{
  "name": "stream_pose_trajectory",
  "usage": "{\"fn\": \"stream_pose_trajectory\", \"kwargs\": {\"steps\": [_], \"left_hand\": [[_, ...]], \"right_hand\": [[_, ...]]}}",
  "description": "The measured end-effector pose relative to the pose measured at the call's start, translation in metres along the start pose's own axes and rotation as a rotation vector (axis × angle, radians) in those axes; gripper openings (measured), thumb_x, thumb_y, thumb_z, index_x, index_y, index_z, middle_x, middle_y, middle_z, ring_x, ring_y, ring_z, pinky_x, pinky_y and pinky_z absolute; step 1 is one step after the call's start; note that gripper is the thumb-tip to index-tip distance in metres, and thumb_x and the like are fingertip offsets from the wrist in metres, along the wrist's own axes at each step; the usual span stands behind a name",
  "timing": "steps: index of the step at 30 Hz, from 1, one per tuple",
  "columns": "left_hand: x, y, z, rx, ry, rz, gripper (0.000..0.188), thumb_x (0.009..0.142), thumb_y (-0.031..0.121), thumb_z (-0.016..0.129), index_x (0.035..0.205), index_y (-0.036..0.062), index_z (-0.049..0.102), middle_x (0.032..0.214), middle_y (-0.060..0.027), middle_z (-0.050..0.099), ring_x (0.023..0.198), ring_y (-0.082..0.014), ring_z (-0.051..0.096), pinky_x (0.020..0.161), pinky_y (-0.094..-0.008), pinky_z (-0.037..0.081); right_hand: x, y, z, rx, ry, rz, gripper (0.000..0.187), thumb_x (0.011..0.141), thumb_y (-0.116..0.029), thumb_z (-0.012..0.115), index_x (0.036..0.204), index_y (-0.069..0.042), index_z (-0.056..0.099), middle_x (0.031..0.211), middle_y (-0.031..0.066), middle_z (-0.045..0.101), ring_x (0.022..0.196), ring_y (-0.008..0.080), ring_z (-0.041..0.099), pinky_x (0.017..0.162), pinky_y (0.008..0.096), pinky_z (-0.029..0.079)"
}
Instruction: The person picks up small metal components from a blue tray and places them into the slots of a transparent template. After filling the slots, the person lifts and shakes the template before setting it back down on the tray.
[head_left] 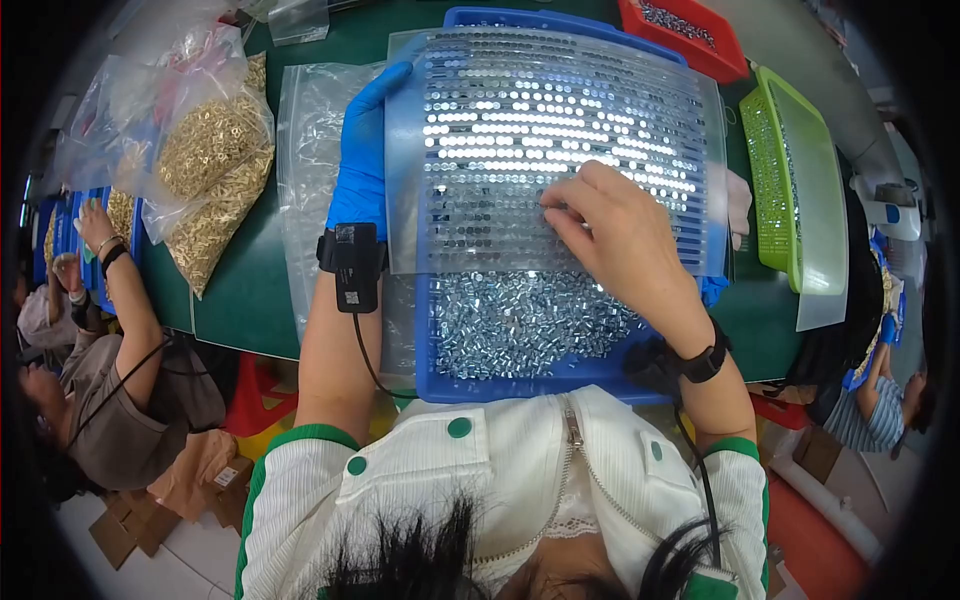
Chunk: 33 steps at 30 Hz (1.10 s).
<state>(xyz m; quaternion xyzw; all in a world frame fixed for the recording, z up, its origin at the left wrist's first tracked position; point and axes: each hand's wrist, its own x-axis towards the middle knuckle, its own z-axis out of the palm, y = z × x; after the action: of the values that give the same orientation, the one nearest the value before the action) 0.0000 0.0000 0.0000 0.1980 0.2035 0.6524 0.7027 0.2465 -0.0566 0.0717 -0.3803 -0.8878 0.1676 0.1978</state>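
My left hand (362, 165), in a blue glove, grips the left edge of a clear plastic plate (405, 235) with the thumb along its margin. Rows of small shiny round metal pieces (540, 130) fill much of the plate; its lower rows look darker. Over the lower middle of the plate is my bare right hand (625, 225), thumb and fingertips drawn together; whatever they hold is hidden or too small to make out. Under the plate sits a blue tray (424, 370), its near part full of loose silvery metal pieces (520, 325).
Bags of brass-coloured parts (220, 150) lie at the left on the green table (230, 310). A flat clear bag (310, 130) is beside my left arm. A red bin (690, 35) and a green basket (775, 180) stand at the right. Other people work at both sides.
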Motion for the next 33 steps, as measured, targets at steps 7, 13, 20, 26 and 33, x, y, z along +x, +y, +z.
{"fn": "stream_pose_trajectory", "kwargs": {"steps": [7,13,20,26,33], "left_hand": [[-0.003,0.002,0.000,0.039,0.011,-0.015,0.048,0.089,0.017,0.042,0.133,0.0009,0.036,0.130,-0.0167,0.045,0.116,-0.0279,0.048,0.099,-0.0379,0.039],[-0.002,0.002,0.002,0.024,-0.015,-0.011,0.048,0.089,0.017,0.041,0.133,0.0007,0.034,0.131,-0.0175,0.043,0.118,-0.0286,0.046,0.101,-0.0382,0.037],[0.000,-0.001,0.004,0.011,-0.058,-0.004,0.049,0.089,0.016,0.040,0.134,0.0006,0.032,0.134,-0.0180,0.040,0.121,-0.0291,0.043,0.103,-0.0392,0.034],[0.003,0.002,-0.012,-0.199,-0.193,-0.066,0.048,0.089,0.014,0.040,0.135,0.0003,0.031,0.135,-0.0179,0.039,0.122,-0.0291,0.042,0.104,-0.0396,0.033],[0.002,-0.001,0.001,-0.255,-0.229,-0.092,0.048,0.090,0.014,0.039,0.134,-0.0010,0.031,0.134,-0.0181,0.039,0.122,-0.0290,0.042,0.103,-0.0398,0.034]], "right_hand": [[0.002,0.001,0.004,0.019,0.010,0.036,0.009,0.079,-0.006,0.062,0.086,-0.005,0.057,0.075,0.0049,0.052,0.067,0.0171,0.056,0.055,0.0294,0.044],[-0.003,0.014,-0.020,1.011,0.135,0.387,0.007,0.085,-0.006,0.056,0.091,-0.004,0.055,0.081,0.0009,0.052,0.071,0.0096,0.051,0.054,0.0244,0.042],[-0.014,0.040,-0.043,1.490,0.125,0.486,0.010,0.087,-0.008,0.055,0.094,-0.001,0.055,0.086,0.0001,0.055,0.069,0.0068,0.047,0.055,0.0192,0.039],[-0.028,0.024,-0.037,0.365,-0.076,0.243,0.013,0.083,-0.008,0.058,0.095,-0.003,0.061,0.075,0.0040,0.056,0.062,0.0118,0.049,0.054,0.0241,0.039],[-0.023,0.008,-0.017,0.130,-0.084,0.083,0.016,0.079,-0.010,0.062,0.095,-0.007,0.063,0.073,0.0079,0.054,0.061,0.0195,0.053,0.055,0.0300,0.041]]}}
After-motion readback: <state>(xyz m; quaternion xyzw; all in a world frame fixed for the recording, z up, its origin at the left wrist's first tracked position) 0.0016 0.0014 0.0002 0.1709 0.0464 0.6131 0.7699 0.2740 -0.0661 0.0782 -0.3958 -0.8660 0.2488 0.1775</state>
